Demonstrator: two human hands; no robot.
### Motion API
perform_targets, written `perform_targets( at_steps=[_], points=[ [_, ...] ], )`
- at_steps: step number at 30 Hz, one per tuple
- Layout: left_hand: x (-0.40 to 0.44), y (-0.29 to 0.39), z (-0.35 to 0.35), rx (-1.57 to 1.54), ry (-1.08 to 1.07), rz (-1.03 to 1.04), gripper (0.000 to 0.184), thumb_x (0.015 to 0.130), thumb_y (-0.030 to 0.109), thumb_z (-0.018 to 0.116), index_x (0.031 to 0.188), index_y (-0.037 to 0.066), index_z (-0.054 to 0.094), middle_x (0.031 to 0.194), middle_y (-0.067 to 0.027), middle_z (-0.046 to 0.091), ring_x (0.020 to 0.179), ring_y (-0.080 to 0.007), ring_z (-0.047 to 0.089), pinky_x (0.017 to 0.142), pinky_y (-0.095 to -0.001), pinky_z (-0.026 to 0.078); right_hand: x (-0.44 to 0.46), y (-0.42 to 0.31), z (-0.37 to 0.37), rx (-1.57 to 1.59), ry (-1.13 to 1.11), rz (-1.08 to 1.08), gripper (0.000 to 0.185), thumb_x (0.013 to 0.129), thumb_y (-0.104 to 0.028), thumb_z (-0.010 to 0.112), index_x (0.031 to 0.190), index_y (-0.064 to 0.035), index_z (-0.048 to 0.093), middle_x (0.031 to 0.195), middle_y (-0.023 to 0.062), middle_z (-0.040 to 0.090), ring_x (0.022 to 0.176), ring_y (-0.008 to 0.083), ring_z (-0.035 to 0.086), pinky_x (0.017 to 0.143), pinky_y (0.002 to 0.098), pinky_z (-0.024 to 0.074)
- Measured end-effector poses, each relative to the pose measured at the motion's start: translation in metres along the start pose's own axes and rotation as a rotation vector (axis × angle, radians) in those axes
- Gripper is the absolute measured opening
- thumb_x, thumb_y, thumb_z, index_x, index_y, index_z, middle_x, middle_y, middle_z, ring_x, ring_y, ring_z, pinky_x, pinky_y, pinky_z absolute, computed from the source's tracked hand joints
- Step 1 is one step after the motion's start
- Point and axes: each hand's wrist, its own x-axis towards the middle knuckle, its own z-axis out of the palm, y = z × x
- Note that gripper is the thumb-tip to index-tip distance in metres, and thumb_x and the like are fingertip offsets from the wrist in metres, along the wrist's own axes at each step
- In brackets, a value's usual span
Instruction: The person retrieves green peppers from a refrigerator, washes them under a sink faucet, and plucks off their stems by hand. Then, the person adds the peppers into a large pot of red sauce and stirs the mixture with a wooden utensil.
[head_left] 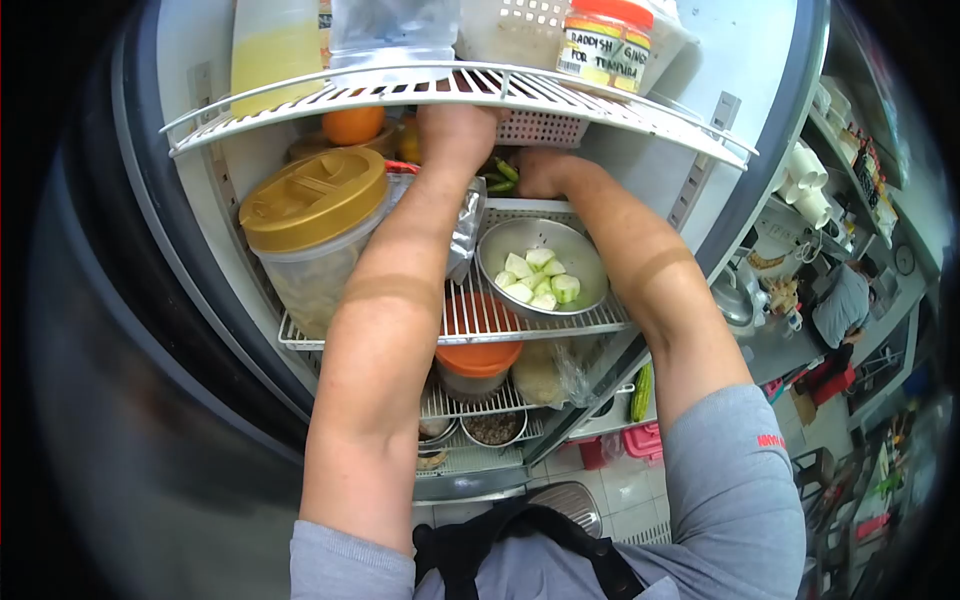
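Note:
Both my arms reach into an upright fridge, under its top wire shelf. My left hand (pixel 458 135) is up against the underside of that shelf, left of a white perforated basket (pixel 540 128); its fingers are mostly hidden. My right hand (pixel 543 173) is lower and to the right, fingers curled beside green chilies (pixel 504 175). What it grips, if anything, is hidden. Just below it, a metal bowl (pixel 590 270) holds cut pale green vegetable chunks (pixel 538 275). Left of my left forearm stands a clear jar with a gold lid (pixel 315 195).
An orange (pixel 353 125) sits behind the gold lid. The top wire shelf (pixel 400 88) carries a red-lidded jar (pixel 605 45) and a container of yellow liquid (pixel 275 60). An orange-lidded tub (pixel 478 357) stands lower down. Another person (pixel 845 305) is at far right.

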Motion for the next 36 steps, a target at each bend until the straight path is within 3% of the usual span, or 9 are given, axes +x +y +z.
perform_targets(
  at_steps=[4, 5, 11, 14, 17, 20, 26, 29, 36],
  points=[
    [0.003, -0.004, 0.001, 0.137, -0.010, 0.078, 0.041, 0.074, 0.026, 0.090, 0.104, 0.002, 0.077, 0.108, -0.0172, 0.077, 0.102, -0.0367, 0.072, 0.093, -0.0469, 0.056, -0.016, -0.003, -0.009, 0.200, 0.015, 0.029, 0.056, 0.077, -0.027, 0.078, 0.132, -0.0148, 0.074, 0.129, 0.0208, 0.073, 0.120, 0.0351, 0.070, 0.103, 0.0419, 0.0548],
    [0.003, -0.004, 0.001, 0.147, -0.025, 0.076, 0.040, 0.076, 0.030, 0.089, 0.103, 0.003, 0.078, 0.106, -0.0163, 0.077, 0.101, -0.0365, 0.072, 0.093, -0.0465, 0.056, -0.012, 0.002, -0.002, 0.206, 0.080, -0.009, 0.056, 0.077, -0.026, 0.078, 0.130, -0.0106, 0.074, 0.128, 0.0213, 0.073, 0.118, 0.0354, 0.070, 0.101, 0.0419, 0.0551],
    [-0.003, 0.008, -0.009, 0.013, -0.019, -0.013, 0.034, 0.077, 0.025, 0.087, 0.103, 0.005, 0.078, 0.104, -0.0173, 0.077, 0.098, -0.0380, 0.072, 0.088, -0.0478, 0.057, 0.016, 0.015, 0.026, -0.020, 0.157, 0.066, 0.062, 0.079, -0.024, 0.080, 0.137, -0.0052, 0.070, 0.145, 0.0226, 0.063, 0.135, 0.0346, 0.062, 0.112, 0.0436, 0.0502],
    [-0.001, 0.001, -0.005, 0.051, -0.011, 0.052, 0.034, 0.078, 0.023, 0.086, 0.105, 0.004, 0.078, 0.105, -0.0182, 0.077, 0.099, -0.0385, 0.072, 0.087, -0.0478, 0.057, 0.021, 0.019, 0.023, 0.081, -0.065, 0.072, 0.081, 0.073, -0.034, 0.086, 0.147, -0.0141, 0.063, 0.157, 0.0202, 0.054, 0.147, 0.0322, 0.050, 0.119, 0.0419, 0.0437],
    [-0.004, 0.005, -0.008, 0.074, -0.034, -0.033, 0.036, 0.078, 0.023, 0.087, 0.105, 0.003, 0.077, 0.107, -0.0191, 0.076, 0.100, -0.0388, 0.072, 0.089, -0.0466, 0.057, 0.029, 0.024, 0.033, -0.011, -0.020, 0.026, 0.082, 0.073, -0.035, 0.087, 0.147, -0.0111, 0.063, 0.157, 0.0194, 0.055, 0.146, 0.0318, 0.052, 0.119, 0.0421, 0.0443],
    [-0.003, 0.003, -0.005, 0.089, -0.079, -0.070, 0.039, 0.078, 0.023, 0.088, 0.108, 0.002, 0.076, 0.108, -0.0190, 0.076, 0.103, -0.0384, 0.072, 0.094, -0.0463, 0.056, 0.012, 0.005, 0.005, 0.022, -0.227, 0.215, 0.082, 0.073, -0.036, 0.087, 0.147, -0.0108, 0.063, 0.154, 0.0195, 0.057, 0.144, 0.0311, 0.055, 0.117, 0.0423, 0.0460],
    [-0.005, 0.012, -0.015, -0.003, -0.082, -0.104, 0.043, 0.075, 0.019, 0.090, 0.110, 0.001, 0.074, 0.110, -0.0189, 0.076, 0.104, -0.0381, 0.071, 0.095, -0.0458, 0.056, 0.018, 0.019, 0.011, 0.074, -0.287, 0.266, 0.081, 0.073, -0.038, 0.086, 0.147, -0.0148, 0.064, 0.151, 0.0173, 0.061, 0.142, 0.0305, 0.057, 0.116, 0.0427, 0.0464],
    [-0.003, 0.007, -0.010, -0.055, -0.037, -0.092, 0.044, 0.074, 0.019, 0.091, 0.110, 0.001, 0.074, 0.111, -0.0196, 0.075, 0.107, -0.0386, 0.070, 0.096, -0.0455, 0.055, 0.009, 0.018, 0.020, 0.040, -0.090, 0.025, 0.078, 0.075, -0.036, 0.086, 0.147, -0.0184, 0.065, 0.147, 0.0165, 0.065, 0.141, 0.0307, 0.058, 0.116, 0.0423, 0.0455],
    [-0.006, 0.008, -0.010, -0.013, -0.083, -0.088, 0.042, 0.074, 0.025, 0.090, 0.107, 0.002, 0.076, 0.108, -0.0186, 0.076, 0.103, -0.0383, 0.071, 0.093, -0.0460, 0.056, 0.031, 0.026, 0.035, 0.056, -0.183, -0.049, 0.069, 0.077, -0.030, 0.084, 0.143, -0.0206, 0.068, 0.138, 0.0153, 0.071, 0.129, 0.0310, 0.065, 0.111, 0.0425, 0.0479]
  ],
)
